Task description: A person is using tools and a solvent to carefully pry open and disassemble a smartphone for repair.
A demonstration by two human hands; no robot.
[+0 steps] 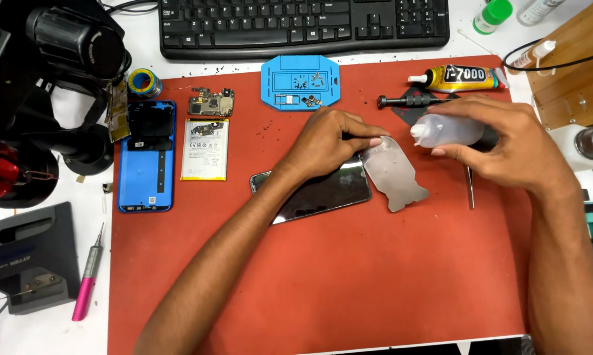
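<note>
On the red mat (349, 276), right hand (507, 141) closed around a squeeze bottle (449, 131) lying crosswise, nozzle leftward toward left hand (329, 141) pinching metal plate (394, 172).

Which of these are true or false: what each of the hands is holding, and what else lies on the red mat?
1. The right hand holds a small clear squeeze bottle. True.
2. The left hand grips a pink screwdriver. False: it touches the thin metal plate; the pink screwdriver lies off the red mat.
3. A blue phone back cover lies at the mat's left side. True.
4. The flat battery sits on the keyboard. False: it lies on the mat beside the blue cover.
5. A dark phone screen lies under the left wrist. True.
</note>
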